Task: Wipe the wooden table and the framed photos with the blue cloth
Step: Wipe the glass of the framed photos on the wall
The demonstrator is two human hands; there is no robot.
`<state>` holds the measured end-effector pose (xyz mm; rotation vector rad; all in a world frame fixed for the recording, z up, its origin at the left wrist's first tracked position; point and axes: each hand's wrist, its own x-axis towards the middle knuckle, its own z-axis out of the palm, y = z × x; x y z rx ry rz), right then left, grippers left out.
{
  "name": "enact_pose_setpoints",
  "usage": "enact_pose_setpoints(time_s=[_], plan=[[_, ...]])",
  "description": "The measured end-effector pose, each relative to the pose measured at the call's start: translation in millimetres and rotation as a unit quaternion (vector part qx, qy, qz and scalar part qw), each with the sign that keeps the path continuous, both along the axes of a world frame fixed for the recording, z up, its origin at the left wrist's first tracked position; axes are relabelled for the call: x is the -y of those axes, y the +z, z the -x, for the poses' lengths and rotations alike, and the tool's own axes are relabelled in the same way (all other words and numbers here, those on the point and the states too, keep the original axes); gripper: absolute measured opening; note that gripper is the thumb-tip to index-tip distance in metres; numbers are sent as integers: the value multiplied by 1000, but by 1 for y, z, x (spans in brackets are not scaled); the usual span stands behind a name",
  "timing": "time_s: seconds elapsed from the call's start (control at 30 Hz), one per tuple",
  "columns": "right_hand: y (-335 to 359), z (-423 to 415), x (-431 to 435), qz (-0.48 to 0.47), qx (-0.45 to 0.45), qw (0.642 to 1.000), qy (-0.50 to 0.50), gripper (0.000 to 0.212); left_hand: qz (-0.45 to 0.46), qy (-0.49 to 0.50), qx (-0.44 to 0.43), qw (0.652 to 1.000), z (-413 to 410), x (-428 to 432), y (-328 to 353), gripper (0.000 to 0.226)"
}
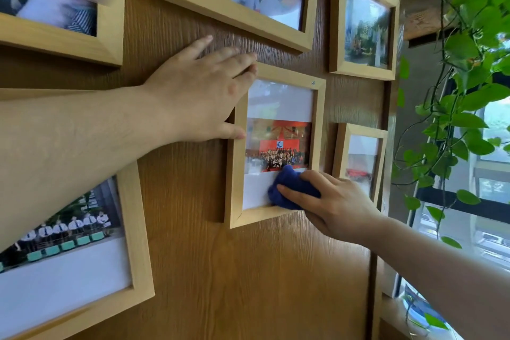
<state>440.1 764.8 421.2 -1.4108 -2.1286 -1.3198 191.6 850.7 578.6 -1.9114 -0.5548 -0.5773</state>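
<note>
So the right hand has its fingers pressed down on a bunched dark blue cloth, flat against the lower glass of a small light-wood framed photo. Left hand lies spread open, steadying that frame's upper-left corner on the brown wood-grain wall panel.

One head-worn camera looks at a wooden wall panel from very near, facing it at a slant, so the picture frames tilt. Both forearms reach in from the lower edges; a window lies right of the panel.
</note>
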Motion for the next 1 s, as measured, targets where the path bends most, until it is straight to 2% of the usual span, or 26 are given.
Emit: enact_pose_setpoints(time_s=[0.23, 0.5, 0.6, 0.73, 0.87, 1.0], plan=[[4, 29, -13, 11, 51, 998, 44, 56, -6, 1, -1, 1000, 0, -1, 0, 99], [15, -14, 13, 20, 33, 997, -63, 58, 5, 18, -12, 1000, 0, 5, 0, 100], [30, -11, 23, -19, -29, 998, -62, 55, -1, 30, -25, 999, 0, 11, 3, 96], [66, 1, 29, -92, -143, 986, 0, 52, -19, -6, -20, 1000, 9, 26, 15, 82], [108, 16, 27, -142, -154, 978, 18, 52, -82, -38, -14, 996, 18, 45, 41, 70], [167, 32, 19, -181, -154, 971, 35, 52, -117, -2, 41, 992, 29, 45, 79, 78]])
